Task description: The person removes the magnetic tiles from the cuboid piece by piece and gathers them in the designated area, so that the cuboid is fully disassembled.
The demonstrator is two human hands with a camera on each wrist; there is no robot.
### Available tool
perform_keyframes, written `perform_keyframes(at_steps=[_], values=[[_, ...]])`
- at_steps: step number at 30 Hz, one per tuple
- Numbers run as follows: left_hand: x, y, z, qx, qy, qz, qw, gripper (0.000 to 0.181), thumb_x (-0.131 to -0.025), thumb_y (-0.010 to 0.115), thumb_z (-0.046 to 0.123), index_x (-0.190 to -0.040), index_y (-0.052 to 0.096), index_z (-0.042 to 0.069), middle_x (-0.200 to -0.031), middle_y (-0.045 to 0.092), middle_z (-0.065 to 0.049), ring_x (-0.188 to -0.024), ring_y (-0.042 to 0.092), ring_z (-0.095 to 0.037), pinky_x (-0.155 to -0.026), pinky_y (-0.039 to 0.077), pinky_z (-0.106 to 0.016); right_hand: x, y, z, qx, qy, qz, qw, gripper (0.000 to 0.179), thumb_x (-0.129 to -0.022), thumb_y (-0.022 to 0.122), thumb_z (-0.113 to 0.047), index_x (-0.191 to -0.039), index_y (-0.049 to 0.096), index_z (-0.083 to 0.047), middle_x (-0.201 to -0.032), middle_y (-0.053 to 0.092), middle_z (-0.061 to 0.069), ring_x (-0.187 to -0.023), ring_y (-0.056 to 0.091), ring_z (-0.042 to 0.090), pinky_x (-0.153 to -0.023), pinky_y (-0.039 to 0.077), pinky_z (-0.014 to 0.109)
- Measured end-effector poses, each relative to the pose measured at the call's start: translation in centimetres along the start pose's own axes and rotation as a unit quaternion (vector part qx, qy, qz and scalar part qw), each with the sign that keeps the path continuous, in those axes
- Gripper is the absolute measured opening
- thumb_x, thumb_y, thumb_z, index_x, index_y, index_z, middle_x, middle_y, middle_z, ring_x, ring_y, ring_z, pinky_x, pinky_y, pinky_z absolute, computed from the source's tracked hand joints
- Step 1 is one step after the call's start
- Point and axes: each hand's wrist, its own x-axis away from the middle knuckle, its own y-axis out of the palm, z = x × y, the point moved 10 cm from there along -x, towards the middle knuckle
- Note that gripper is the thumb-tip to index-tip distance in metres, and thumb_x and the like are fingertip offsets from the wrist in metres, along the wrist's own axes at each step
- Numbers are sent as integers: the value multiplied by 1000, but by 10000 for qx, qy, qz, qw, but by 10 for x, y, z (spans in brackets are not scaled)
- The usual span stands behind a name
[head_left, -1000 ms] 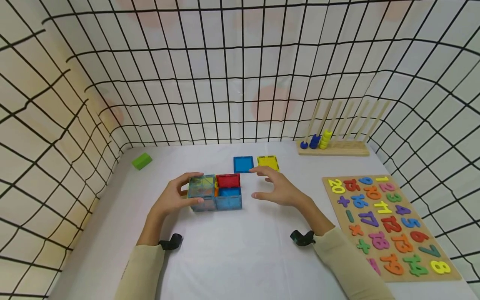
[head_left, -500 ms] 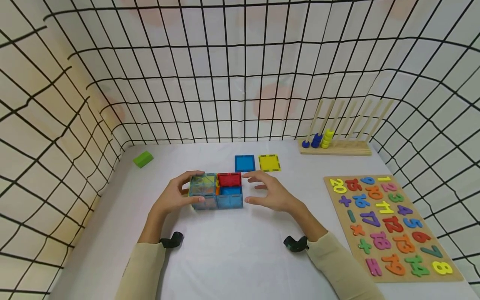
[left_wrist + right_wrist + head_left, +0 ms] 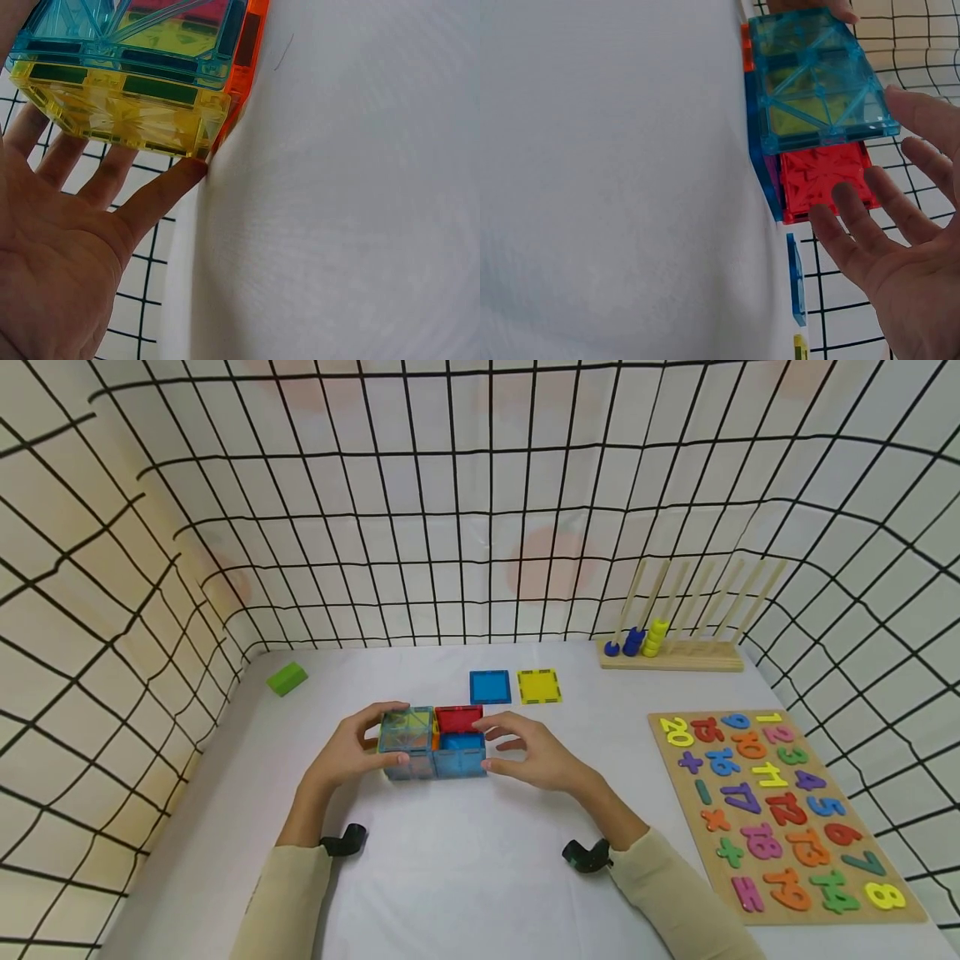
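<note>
A two-compartment box of see-through magnetic tiles stands on the white table. Its left half [image 3: 406, 740] has a clear blue top; the right half shows a red tile [image 3: 460, 719] behind and a blue front tile [image 3: 461, 763]. My left hand [image 3: 347, 750] holds the left half, thumb at the front and fingers behind. The left wrist view shows a yellow end tile [image 3: 120, 112] beside those fingers. My right hand [image 3: 536, 754] is spread at the box's right end, thumb at the front corner, forefinger by the red tile's top. In the right wrist view its fingers [image 3: 847, 247] are fairly straight.
Behind the box lie a blue square tile [image 3: 490, 687] and a yellow one [image 3: 539, 686]. A green block [image 3: 287, 678] is at back left, a peg counter [image 3: 675, 655] at back right. A number puzzle board [image 3: 780, 814] lies right; black netting [image 3: 487, 539] surrounds the table.
My right hand has moved left to the right end of the box. My left hand has stayed on the left half, and the box looks unmoved on the table.
</note>
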Motion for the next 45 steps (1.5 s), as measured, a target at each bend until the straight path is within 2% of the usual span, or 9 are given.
perform_keyframes(at_steps=[5, 13, 24, 30, 35, 39, 45], values=[[-1, 1, 0, 48, 10, -34, 10000, 72, -82, 89, 18, -145, 56, 26, -150, 53, -1, -138, 48, -32, -108, 48, -61, 1, 6, -1, -73, -177, -38, 9998, 50, -96, 74, -16, -144, 57, -15, -142, 58, 18, -125, 62, 31, -102, 56, 49], [0, 0, -1, 17, -22, -7, 10000, 73, -81, 90, 19, -145, 56, 26, -151, 52, -2, -134, 50, -30, -109, 46, -64, 1, 15, -5, -102, -271, -216, 9993, 45, -98, 69, -10, -142, 57, -6, -142, 60, 14, -123, 62, 27, -102, 56, 45], [0, 0, 2, 105, -3, -7, 9999, 72, -80, 90, 18, -144, 57, 25, -148, 55, -1, -131, 51, -28, -112, 41, -67, -4, 30, -4, 181, -169, -380, 9990, 40, -102, 64, -11, -139, 63, -26, -143, 61, -5, -130, 56, 17, -100, 57, 33], [0, 1, 0, 113, -44, -8, 9999, 73, -80, 90, 18, -145, 57, 24, -149, 54, -2, -131, 51, -28, -112, 42, -66, -7, 29, -6, 594, -184, -250, 9978, 40, -102, 65, -11, -137, 65, -30, -139, 64, -8, -124, 59, 13, -94, 58, 28], [0, 1, -1, 136, -94, -43, 9999, 74, -80, 90, 17, -145, 56, 24, -150, 53, -3, -132, 50, -28, -111, 44, -64, -7, 25, -8, 866, -237, -69, 9959, 39, -101, 67, -12, -135, 68, -30, -129, 70, -8, -111, 65, 10, -88, 59, 24], [0, 1, -1, 151, -81, -68, 9998, 73, -81, 90, 17, -145, 56, 24, -150, 53, -3, -132, 50, -28, -112, 43, -64, -7, 23, -10, 884, -361, 71, 9954, 39, -99, 69, -10, -133, 71, -27, -119, 73, -6, -100, 67, 9, -84, 60, 23], [0, 2, 0, 159, -27, -117, 9998, 73, -82, 89, 16, -146, 55, 24, -149, 53, -3, -131, 52, -28, -110, 46, -62, -7, 20, -10, 831, -440, 300, 9951, 37, -97, 71, -8, -131, 73, -25, -116, 76, -3, -98, 68, 10, -80, 60, 21]])
